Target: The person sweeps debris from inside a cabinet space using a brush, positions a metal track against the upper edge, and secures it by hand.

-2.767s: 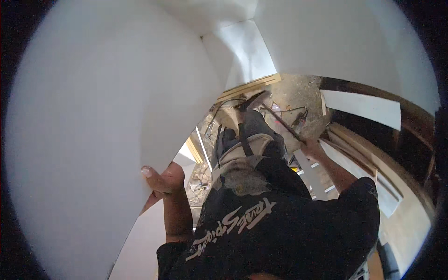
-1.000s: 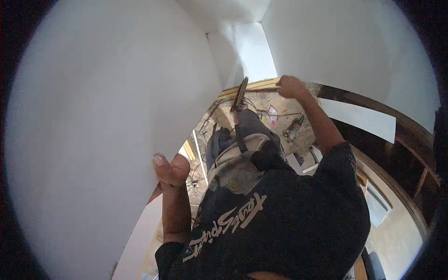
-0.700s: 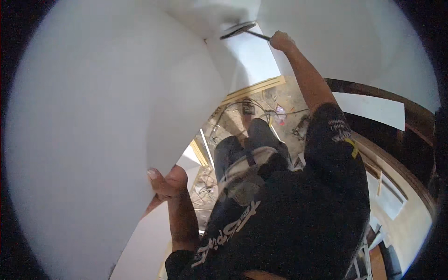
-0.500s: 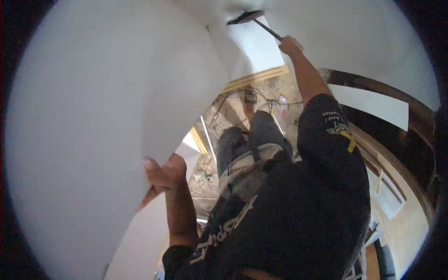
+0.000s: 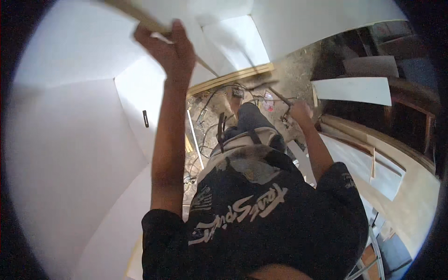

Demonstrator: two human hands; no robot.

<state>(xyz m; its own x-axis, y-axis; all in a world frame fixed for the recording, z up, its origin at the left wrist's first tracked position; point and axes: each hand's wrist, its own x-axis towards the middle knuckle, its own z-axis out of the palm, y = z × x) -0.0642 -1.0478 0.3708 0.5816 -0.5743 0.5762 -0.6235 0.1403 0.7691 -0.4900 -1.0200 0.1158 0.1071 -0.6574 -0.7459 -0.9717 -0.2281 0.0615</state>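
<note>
My left hand (image 5: 173,53) is raised at the upper left, fingers and thumb closed round a long tan wooden strip (image 5: 135,14). The strip runs off the top edge, and a thin line continues past my hand toward the floor. I cannot tell whether it is loose or the edge of a white panel. My right hand (image 5: 301,113), lower and to the right, grips the handle of a hammer (image 5: 281,97). The hammer's dark head is blurred and hangs in front of the littered floor, near my foot.
White panels surround me; the left one (image 5: 84,135) adjoins another with a dark oblong fitting (image 5: 145,119). Tan boards (image 5: 233,79) edge the floor ahead. Cables (image 5: 210,100) and debris lie around my feet. At right are white boards (image 5: 354,91), a dark opening and, lower down, a ladder (image 5: 375,252).
The hammer has come down from the far white panel to above the floor. My left hand has risen from the left panel's lower edge and now grips the strip. My view has shifted.
</note>
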